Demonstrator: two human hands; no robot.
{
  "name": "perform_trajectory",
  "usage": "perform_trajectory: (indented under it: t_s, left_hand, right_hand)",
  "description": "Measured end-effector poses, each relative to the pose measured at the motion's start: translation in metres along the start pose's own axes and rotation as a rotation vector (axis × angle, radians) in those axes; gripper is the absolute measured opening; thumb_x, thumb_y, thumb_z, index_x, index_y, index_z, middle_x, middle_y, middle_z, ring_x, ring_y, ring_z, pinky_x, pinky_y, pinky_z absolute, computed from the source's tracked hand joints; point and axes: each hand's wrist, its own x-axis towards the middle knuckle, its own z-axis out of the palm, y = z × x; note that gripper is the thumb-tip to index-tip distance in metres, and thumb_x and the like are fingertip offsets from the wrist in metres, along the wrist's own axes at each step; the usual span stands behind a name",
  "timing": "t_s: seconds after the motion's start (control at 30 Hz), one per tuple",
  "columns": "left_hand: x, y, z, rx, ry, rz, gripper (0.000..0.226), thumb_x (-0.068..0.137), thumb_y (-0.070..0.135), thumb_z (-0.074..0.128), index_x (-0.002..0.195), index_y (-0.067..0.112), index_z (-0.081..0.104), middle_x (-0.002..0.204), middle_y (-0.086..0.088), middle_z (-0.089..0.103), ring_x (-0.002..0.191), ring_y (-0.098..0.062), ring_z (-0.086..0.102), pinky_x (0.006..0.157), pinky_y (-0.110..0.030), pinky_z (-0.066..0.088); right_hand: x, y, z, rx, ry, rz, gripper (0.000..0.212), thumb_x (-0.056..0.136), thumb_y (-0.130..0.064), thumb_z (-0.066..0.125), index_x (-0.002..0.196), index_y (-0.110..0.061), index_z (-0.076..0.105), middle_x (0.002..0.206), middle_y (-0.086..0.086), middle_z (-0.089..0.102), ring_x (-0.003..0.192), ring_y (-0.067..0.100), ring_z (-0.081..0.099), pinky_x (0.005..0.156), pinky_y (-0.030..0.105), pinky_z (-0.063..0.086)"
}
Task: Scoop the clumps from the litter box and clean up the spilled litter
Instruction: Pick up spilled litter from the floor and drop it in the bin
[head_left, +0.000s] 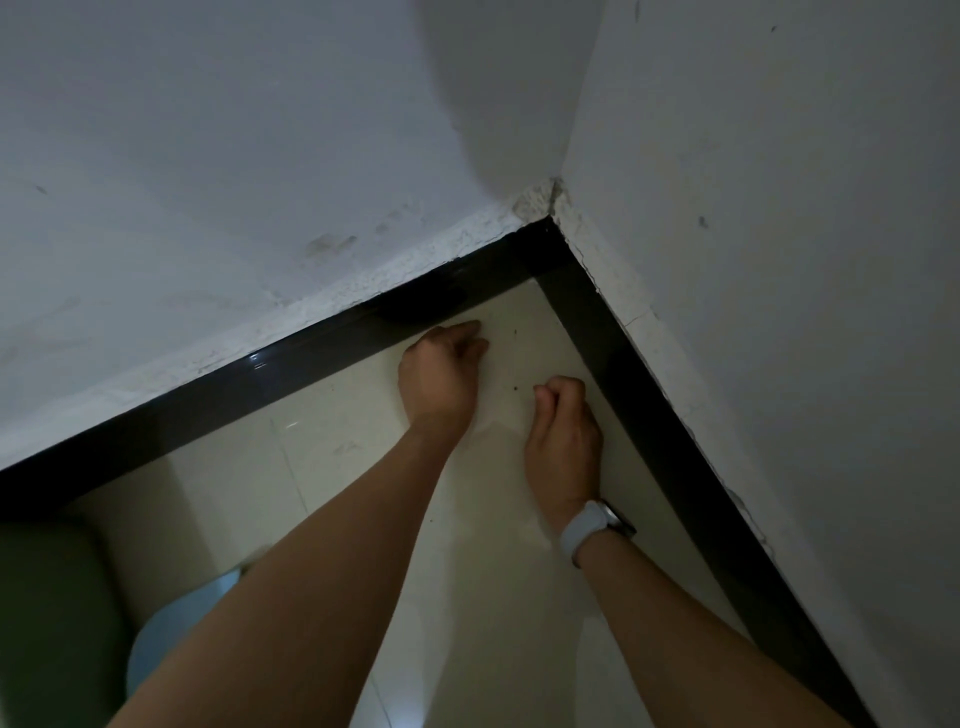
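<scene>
Both hands reach down toward the corner of a room, where two pale walls meet above a glossy black skirting board (322, 343). The left hand (441, 374) lies over the cream floor tiles (467, 597) close to the skirting board, its fingers curled in under the palm; whether it has anything between them cannot be told from this angle. The right hand (563, 431) sits just beside it, nearer the right-hand wall (779, 234), with the fingers bunched and the thumb pressed against them as if pinching, though nothing can be made out in the pinch. A pale-strapped watch (592, 527) is on the right wrist.

A few small dark specks of litter (517, 387) lie on the floor between the two hands, and another speck sits a little farther toward the corner. They are too small to describe further.

At the lower left edge a dull green object (47, 623) rests on the floor, and beside it, partly hidden by the left forearm, a light blue rounded object (171, 639). Neither can be identified with certainty. The plaster at the wall base is chipped and rough above the skirting board.
</scene>
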Motion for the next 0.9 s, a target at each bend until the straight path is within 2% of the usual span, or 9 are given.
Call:
perform_trajectory:
  t_s: [0.1,0.33,0.4,0.53,0.63,0.73,0.8,0.9]
  left_hand:
    - [-0.001,0.000,0.003,-0.030,0.049,-0.006,0.026,0.088,0.024,0.061,0.112,0.015,0.068,0.110,-0.007,0.068,0.099,-0.022,0.062,0.085,-0.022,0.041]
    - [0.002,0.002,0.006,-0.037,0.078,0.029,0.017,0.088,0.019,0.061,0.100,0.013,0.072,0.102,-0.007,0.070,0.092,-0.023,0.063,0.082,-0.027,0.046]
    - [0.002,0.005,0.005,0.009,0.056,0.045,0.017,0.090,0.019,0.057,0.097,0.014,0.072,0.100,-0.008,0.070,0.090,-0.024,0.063,0.079,-0.030,0.047]
    - [0.005,0.006,0.000,0.172,-0.068,0.073,0.023,0.095,0.018,0.048,0.105,0.011,0.067,0.105,-0.012,0.067,0.094,-0.028,0.060,0.077,-0.031,0.044]
    - [-0.014,0.001,-0.011,0.107,-0.131,0.027,0.021,0.094,0.015,0.049,0.102,0.007,0.066,0.107,-0.013,0.066,0.097,-0.029,0.059,0.079,-0.027,0.041]
    - [-0.056,-0.014,-0.037,0.010,-0.099,-0.065,0.018,0.094,0.015,0.051,0.098,0.003,0.064,0.100,-0.015,0.066,0.093,-0.029,0.060,0.069,-0.023,0.033]
    - [-0.086,-0.027,-0.060,0.009,-0.092,-0.117,0.018,0.094,0.018,0.052,0.096,0.004,0.063,0.097,-0.015,0.066,0.090,-0.030,0.060,0.067,-0.024,0.032]
    - [-0.118,-0.041,-0.102,0.065,-0.133,-0.127,0.020,0.094,0.022,0.051,0.095,0.005,0.061,0.096,-0.014,0.063,0.089,-0.029,0.058,0.069,-0.027,0.032]
  right_hand:
    - [0.000,0.001,0.000,0.003,-0.002,0.017,0.039,0.090,-0.031,0.038,0.093,0.003,0.055,0.079,0.017,0.061,0.068,0.017,0.047,0.060,0.022,0.032]
    - [0.001,0.002,0.000,0.042,0.004,0.036,0.040,0.090,-0.033,0.037,0.093,0.003,0.055,0.077,0.012,0.057,0.068,0.018,0.049,0.058,0.020,0.030]
    - [0.001,0.002,-0.001,0.048,-0.004,0.046,0.033,0.092,-0.027,0.038,0.094,0.002,0.054,0.077,0.008,0.054,0.068,0.019,0.049,0.058,0.020,0.030]
    - [0.005,0.001,-0.003,0.047,-0.027,0.041,0.026,0.095,-0.019,0.042,0.092,0.004,0.053,0.074,0.006,0.051,0.066,0.019,0.047,0.055,0.020,0.027]
    - [0.009,0.000,-0.009,0.008,-0.128,0.037,0.020,0.096,-0.011,0.042,0.094,0.006,0.052,0.077,0.006,0.050,0.069,0.020,0.048,0.056,0.023,0.027]
    - [0.008,-0.005,-0.016,-0.105,-0.278,0.053,0.019,0.097,-0.011,0.038,0.097,0.005,0.050,0.077,0.009,0.051,0.070,0.021,0.048,0.057,0.027,0.028]
    - [-0.003,-0.012,-0.019,-0.146,-0.381,0.057,0.014,0.097,-0.011,0.038,0.091,-0.001,0.047,0.075,0.012,0.053,0.068,0.021,0.048,0.056,0.029,0.030]
    - [-0.037,-0.035,-0.018,-0.146,-0.501,0.039,0.012,0.096,-0.009,0.041,0.085,-0.010,0.040,0.066,0.006,0.049,0.064,0.020,0.046,0.055,0.027,0.025]
